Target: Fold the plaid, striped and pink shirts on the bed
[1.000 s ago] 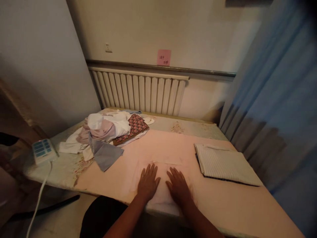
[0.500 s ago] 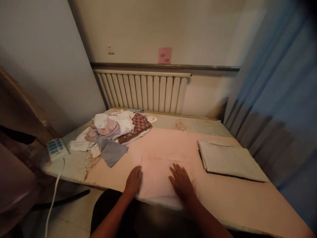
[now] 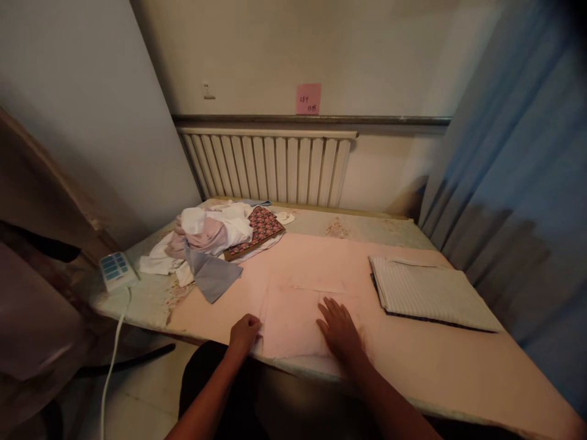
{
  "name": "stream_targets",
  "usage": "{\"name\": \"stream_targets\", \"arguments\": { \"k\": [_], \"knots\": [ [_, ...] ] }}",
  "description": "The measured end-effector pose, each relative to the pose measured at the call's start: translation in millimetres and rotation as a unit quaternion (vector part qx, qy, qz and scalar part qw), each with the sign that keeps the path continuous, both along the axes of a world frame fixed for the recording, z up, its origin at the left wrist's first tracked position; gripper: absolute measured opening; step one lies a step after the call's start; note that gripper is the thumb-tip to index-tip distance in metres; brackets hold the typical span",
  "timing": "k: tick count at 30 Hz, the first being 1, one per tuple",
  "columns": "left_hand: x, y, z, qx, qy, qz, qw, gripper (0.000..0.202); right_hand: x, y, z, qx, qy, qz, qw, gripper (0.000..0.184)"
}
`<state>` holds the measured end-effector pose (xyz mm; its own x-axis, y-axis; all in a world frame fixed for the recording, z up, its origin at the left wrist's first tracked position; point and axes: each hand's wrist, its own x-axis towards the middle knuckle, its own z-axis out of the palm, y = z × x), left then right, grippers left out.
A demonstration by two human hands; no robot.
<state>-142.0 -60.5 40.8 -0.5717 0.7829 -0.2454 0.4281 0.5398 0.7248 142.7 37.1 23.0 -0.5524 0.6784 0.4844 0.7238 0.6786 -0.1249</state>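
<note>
A pale pink folded cloth lies flat on the pink-covered table near its front edge. My left hand is closed on the cloth's near left corner at the table edge. My right hand lies flat on the cloth's right part with fingers stretched out. Both forearms reach up from the bottom of the view.
A folded striped cloth lies to the right. A heap of mixed clothes with a patterned piece sits at the back left. A white power strip with cord lies at the left edge. A radiator and blue curtain border the table.
My left hand slid from the cloth's middle to its left edge, then curled closed on the near left corner. The right hand stayed flat. The view shifted slightly left.
</note>
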Motion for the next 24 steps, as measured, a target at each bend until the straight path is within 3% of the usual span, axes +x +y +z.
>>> {"name": "stream_targets", "arguments": {
  "k": [15,24],
  "knots": [
    [-1.4,-3.3,7.6,-0.051,0.043,-0.058,0.996,0.021,0.1,0.5,-1.2,-0.005,-0.009,0.003,1.000,0.040],
    [1.6,-7.1,10.3,-0.048,0.127,-0.097,0.986,0.011,0.5,0.6,-2.0,-0.001,-0.007,0.002,1.000,0.039]
  ]
}}
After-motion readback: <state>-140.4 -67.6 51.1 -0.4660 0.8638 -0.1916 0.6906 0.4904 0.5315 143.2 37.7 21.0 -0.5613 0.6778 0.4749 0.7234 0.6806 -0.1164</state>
